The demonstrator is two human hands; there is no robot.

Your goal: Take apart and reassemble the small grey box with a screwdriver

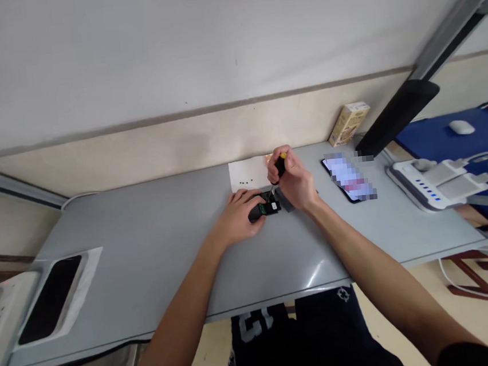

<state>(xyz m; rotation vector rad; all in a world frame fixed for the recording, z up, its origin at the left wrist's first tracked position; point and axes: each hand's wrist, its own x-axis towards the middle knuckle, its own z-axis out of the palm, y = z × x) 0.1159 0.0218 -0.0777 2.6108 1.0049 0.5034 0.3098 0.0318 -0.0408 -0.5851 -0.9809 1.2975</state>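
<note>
on gray table, right hand gripping screwdriver

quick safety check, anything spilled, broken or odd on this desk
Nothing looks spilled or clearly broken. The black device under the left hand has its green circuit board exposed, but the screwdriver in the right hand is at it, and the tiny dark pieces sit together on white paper. The lit phone is pixelated, likely masking.

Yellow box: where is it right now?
In the head view, the yellow box stands at the back right of the table, left of the black post and beyond the lit phone.
</note>
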